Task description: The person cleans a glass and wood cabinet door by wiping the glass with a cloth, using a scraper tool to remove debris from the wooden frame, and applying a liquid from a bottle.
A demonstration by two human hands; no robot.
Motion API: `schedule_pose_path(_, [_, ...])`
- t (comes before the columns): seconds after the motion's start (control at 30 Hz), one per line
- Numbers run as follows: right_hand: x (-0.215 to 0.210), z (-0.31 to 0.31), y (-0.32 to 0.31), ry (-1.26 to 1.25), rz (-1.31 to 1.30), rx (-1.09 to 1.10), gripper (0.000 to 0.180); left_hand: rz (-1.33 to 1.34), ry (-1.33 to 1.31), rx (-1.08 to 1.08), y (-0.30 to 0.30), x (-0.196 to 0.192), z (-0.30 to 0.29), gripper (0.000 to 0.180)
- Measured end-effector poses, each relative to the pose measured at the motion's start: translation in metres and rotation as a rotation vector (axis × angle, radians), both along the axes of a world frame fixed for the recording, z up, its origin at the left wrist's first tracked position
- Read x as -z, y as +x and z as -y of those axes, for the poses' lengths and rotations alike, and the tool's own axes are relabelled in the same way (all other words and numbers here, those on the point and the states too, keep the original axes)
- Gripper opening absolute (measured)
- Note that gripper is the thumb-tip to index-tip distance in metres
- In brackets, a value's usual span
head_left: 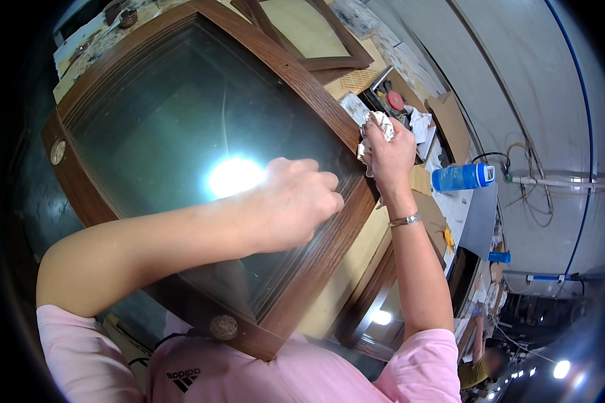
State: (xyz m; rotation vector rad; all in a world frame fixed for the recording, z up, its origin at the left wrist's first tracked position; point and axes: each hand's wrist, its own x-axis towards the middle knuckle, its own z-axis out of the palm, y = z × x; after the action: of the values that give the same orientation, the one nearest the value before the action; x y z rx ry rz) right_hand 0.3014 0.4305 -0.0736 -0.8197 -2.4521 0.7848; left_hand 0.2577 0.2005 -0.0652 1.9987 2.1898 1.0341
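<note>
A wide workbench (pixel 373 245) with a pale, board-like top carries a big framed glass panel (pixel 181 134). The room around it is a workshop with a grey floor at the right, where cables and a blue hose run along.

The panel has a dark brown wooden frame (pixel 316 248) with visible grain and fine grooves along its inner edge, and round metal fittings near its left and near corners. The glass is dark and smooth, and it reflects a bright lamp close to its middle. The panel covers most of the bench, from the near edge up toward the far edge. A second frame (pixel 309 33) of the same brown wood, with a pale panel inside, lies at the far edge of the bench.

The left hand (pixel 295 201) is closed into a fist and rests on the glass just beside the right rail of the frame; what it holds, I cannot tell. The right hand (pixel 388 156) is clamped on a crumpled white cloth (pixel 377 127) and presses it at the right rail of the frame. A thin metal bracelet (pixel 405 219) is on this wrist.

At the right edge of the bench a blue plastic bottle (pixel 460 177) with a white cap lies on its side, near sheets of brown cardboard (pixel 450 121).
</note>
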Motion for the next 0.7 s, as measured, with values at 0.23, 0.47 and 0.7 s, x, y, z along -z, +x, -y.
schedule_pose_path(0.23, [-0.003,0.000,0.001,0.033,0.012,-0.023,0.032,-0.019,-0.042,0.009,0.001,-0.001,0.000,0.012])
schedule_pose_path(0.47, [0.000,0.000,0.000,-0.013,-0.003,-0.022,0.033,-0.051,-0.051,0.124,-0.002,-0.006,0.000,0.013])
schedule_pose_path(0.7, [-0.001,-0.001,0.001,0.027,0.016,-0.008,0.033,-0.028,-0.113,0.162,-0.001,-0.011,0.005,0.008])
